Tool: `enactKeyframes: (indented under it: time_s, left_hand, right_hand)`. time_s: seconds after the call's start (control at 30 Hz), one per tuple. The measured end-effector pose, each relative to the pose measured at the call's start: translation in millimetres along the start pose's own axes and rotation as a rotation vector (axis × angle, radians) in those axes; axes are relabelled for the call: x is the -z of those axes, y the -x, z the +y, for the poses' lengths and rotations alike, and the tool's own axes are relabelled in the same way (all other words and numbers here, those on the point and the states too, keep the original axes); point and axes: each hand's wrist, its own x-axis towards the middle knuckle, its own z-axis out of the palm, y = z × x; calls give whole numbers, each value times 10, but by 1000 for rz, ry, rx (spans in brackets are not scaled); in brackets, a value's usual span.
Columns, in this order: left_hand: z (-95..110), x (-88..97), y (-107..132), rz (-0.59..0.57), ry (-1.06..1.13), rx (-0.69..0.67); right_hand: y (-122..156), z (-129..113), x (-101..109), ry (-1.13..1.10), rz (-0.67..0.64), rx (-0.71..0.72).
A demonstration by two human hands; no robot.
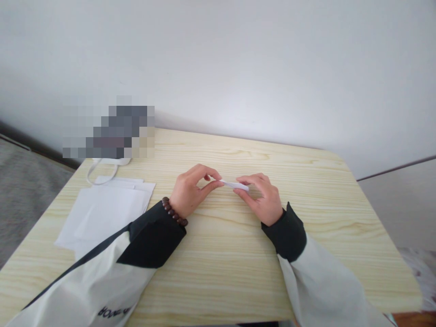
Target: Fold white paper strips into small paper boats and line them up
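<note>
1. Nearest the camera, at the lower edge: two sleeves, pale with black cuffs, enter from the left and right corners. The left sleeve [102, 277] bears dark lettering too small to read; the right sleeve [316, 281] is plain.
2. Table [218, 272]: light wood-grain top with rounded far corners, bearing everything listed below.
3. Bracelet [174, 212]: dark brown beads around the left wrist, just beyond the cuff.
4. Left hand [190, 190]: closed in a pinch, thumb and forefinger clamping the left end of the paper strip, other fingers curled above.
5. Right hand [262, 197]: likewise pinching, forefinger over and thumb under the right end of the strip, palm turned towards the left hand.
6. Paper strip [235, 185]: narrow, white, folded flat. Its long axis runs left to right across the table, the left end slightly farther from the person. It spans the gap between the two hands at mid-table. Whether it touches the tabletop cannot be told.
7. Paper sheets [102, 213]: loose white stack lying flat, left of the left hand and well apart from the strip.
8. Loop [98, 175]: white cord or handle just beyond the sheets, running up under a blurred patch.
9. Wall [238, 68]: plain, pale, behind the table's far edge.
</note>
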Motion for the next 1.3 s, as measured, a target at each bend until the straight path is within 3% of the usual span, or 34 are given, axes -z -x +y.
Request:
enactKeyframes:
  time_s: [0.33,0.73,1.0,1.13,1.3]
  left_hand:
    - [-12,15,-25,61,-56,-173]
    - [-71,-1,-12,1,-116,-252]
    - [-94,-24,15,-19,-226,-207]
    - [-79,-34,5,-25,-157,-114]
    - [-62,-25,-9,-112,-61,-35]
  right_hand:
    - [-8,-1,5,-64,-15,32]
    - [-6,0,14,-35,5,75]
    - [-10,0,25,28,-9,144]
    - [-4,14,23,52,1,167]
    - [-2,26,11,73,24,160]
